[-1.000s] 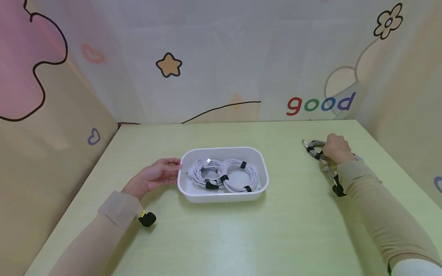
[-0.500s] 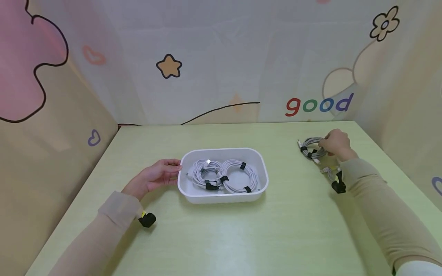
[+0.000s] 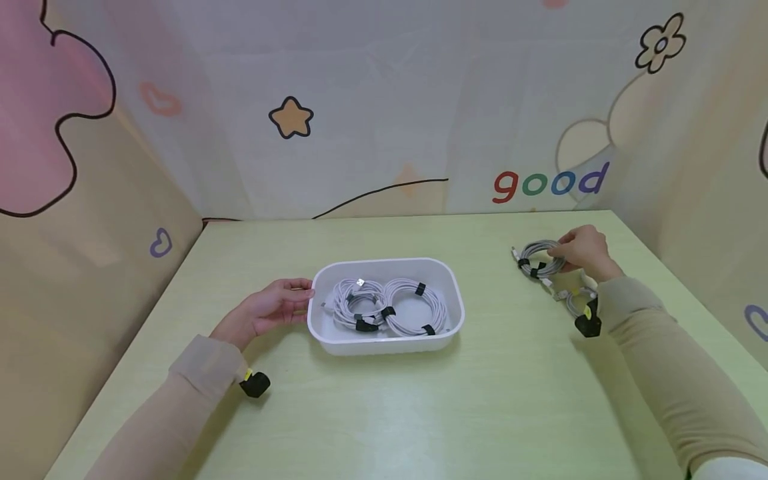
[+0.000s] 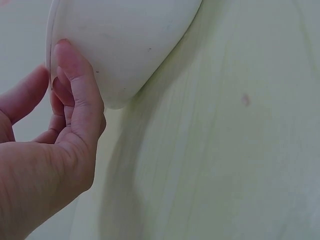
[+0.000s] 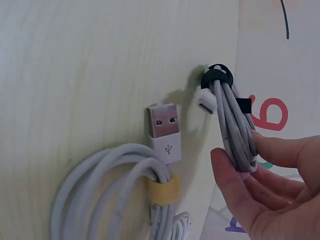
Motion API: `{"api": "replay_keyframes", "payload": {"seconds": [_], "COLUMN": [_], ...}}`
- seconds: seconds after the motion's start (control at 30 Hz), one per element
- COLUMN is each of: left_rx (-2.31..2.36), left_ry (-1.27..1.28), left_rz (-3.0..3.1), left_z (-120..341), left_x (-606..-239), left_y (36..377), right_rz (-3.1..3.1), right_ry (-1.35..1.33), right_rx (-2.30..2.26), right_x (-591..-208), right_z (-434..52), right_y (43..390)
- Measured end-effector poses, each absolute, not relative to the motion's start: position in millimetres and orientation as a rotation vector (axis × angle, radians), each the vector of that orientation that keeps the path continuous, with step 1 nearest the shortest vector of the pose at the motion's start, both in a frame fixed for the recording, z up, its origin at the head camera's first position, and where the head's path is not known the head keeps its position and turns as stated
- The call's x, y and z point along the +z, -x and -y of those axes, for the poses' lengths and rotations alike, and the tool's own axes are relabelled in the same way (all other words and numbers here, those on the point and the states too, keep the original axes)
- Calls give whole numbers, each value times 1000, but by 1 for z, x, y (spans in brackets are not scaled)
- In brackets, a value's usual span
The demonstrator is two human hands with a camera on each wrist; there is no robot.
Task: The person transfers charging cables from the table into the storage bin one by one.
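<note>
- On the table's right side, your right hand (image 3: 581,249) pinches a coiled cable (image 3: 538,259), lifted off the table (image 3: 384,413)
- Your left hand (image 3: 273,309) rests straight-fingered against the white tray (image 3: 384,343)

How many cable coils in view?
4. Two lie in the tray: coil one, coil two. The right hand grips a third; a fourth lies beside it, partly hidden.

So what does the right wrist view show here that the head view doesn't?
Only the right wrist view shows a USB plug and a yellow tie on the cable lying on the table. Only the head view shows the white tray with two coiled cables and the left hand against its rim. Both show the right hand pinching a black-tied coil.
</note>
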State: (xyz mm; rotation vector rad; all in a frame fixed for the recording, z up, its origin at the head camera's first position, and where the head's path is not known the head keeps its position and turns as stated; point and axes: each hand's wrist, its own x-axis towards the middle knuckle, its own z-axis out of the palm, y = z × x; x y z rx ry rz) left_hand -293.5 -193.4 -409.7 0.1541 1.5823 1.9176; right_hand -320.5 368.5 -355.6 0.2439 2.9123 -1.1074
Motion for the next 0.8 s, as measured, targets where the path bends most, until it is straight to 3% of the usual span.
{"api": "replay_keyframes", "payload": {"seconds": [0.8], "left_rx": [1927], "left_ry": [-125], "left_rz": [-1575], "left_z": [193], "left_x": [-410], "left_y": [293], "right_rz": [-2746], "right_ry": [-268], "right_rx": [-1238], "right_x": [-353], "right_z": [-350], "right_y": [319]}}
